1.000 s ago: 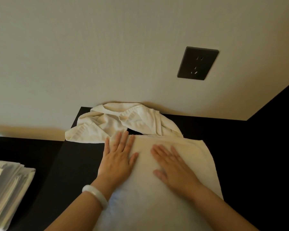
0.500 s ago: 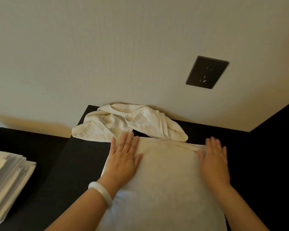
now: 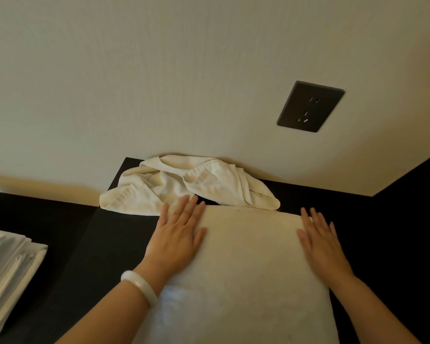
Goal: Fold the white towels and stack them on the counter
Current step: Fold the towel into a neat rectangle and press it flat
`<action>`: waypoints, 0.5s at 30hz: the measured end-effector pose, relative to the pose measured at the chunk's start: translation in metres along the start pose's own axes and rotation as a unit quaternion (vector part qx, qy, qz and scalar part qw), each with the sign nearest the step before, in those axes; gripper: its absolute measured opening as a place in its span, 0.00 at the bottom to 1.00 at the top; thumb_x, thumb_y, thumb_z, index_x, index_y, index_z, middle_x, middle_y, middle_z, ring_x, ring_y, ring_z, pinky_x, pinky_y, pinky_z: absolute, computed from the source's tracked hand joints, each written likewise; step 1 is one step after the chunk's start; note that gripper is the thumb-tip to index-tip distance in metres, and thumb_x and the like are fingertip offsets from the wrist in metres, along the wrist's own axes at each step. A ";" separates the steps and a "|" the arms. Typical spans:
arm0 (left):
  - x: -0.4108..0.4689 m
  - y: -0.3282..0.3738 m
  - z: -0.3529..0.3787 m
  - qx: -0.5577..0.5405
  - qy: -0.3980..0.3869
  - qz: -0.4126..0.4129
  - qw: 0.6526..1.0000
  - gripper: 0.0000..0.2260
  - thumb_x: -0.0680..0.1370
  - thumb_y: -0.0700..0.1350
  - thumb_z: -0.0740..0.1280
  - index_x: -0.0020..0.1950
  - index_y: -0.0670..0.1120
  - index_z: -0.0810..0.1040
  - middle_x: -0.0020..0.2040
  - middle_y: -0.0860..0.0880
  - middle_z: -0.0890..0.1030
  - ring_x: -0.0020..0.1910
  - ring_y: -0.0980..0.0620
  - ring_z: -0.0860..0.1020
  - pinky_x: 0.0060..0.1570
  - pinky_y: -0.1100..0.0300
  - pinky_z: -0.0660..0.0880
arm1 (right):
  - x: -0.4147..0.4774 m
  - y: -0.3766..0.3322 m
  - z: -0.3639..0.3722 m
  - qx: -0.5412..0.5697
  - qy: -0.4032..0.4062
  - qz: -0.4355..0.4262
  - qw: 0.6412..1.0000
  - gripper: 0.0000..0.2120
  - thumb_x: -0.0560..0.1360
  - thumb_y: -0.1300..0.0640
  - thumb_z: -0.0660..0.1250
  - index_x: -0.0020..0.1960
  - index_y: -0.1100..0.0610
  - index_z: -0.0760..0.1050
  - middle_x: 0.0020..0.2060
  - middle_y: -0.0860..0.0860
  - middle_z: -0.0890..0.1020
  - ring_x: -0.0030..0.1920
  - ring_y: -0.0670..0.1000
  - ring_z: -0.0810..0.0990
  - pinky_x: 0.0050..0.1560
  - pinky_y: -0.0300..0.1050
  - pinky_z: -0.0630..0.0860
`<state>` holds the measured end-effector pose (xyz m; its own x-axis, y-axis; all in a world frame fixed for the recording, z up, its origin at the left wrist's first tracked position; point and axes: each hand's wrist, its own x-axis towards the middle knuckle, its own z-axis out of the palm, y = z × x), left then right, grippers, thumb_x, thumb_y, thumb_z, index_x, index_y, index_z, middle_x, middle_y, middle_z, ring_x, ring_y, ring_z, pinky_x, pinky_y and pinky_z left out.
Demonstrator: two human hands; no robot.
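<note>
Right hand (image 3: 320, 247), slid outward from centre, is pressing flat on the towel (image 3: 248, 256) at 2 o'clock, left hand (image 3: 176, 239) likewise at 10 o'clock.

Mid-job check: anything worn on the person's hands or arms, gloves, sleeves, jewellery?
No gloves, sleeves or rings show on the left hand or the right hand. A smooth, rounded white bangle circles the left wrist; the right wrist is bare.
</note>
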<state>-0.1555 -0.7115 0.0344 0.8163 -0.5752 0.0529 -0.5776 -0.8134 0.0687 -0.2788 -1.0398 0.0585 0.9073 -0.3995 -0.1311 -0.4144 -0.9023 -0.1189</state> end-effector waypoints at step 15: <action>-0.052 -0.009 -0.015 -0.029 -0.043 -0.082 0.995 0.28 0.80 0.62 0.34 0.79 0.55 0.37 0.80 0.53 0.37 0.78 0.51 0.35 0.76 0.44 0.37 | -0.054 -0.042 0.017 -0.033 0.032 0.035 0.998 0.31 0.82 0.41 0.38 0.81 0.52 0.40 0.80 0.48 0.46 0.79 0.47 0.41 0.78 0.51 0.40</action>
<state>-0.1925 -0.6728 0.0459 0.8955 -0.4424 -0.0493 -0.4338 -0.8921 0.1262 -0.3114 -0.9780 0.0542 0.8794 -0.4704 -0.0733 -0.4742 -0.8792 -0.0467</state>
